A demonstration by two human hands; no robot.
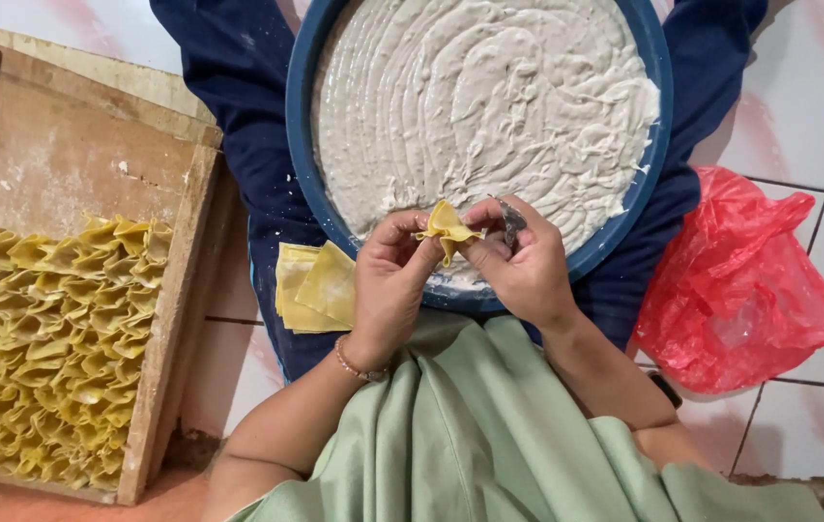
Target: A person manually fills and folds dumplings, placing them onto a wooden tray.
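Folding of a yellow dumpling wrapper (448,228) over a blue basin (302,145) of pale filling paste (479,97).
The left hand (388,285) and right hand (523,266) were both pinched shut on the wrapper, held between them at the basin's near rim; the right hand also gripped a small metal spatula (510,222). Flat wrappers (315,287) lay beside the left hand, and folded dumplings (44,348) filled a wooden tray (165,319).

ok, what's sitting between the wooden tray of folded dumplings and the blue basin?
Head view: a small stack of flat yellow wrappers lies between the wooden tray and the blue basin, resting on dark blue cloth.
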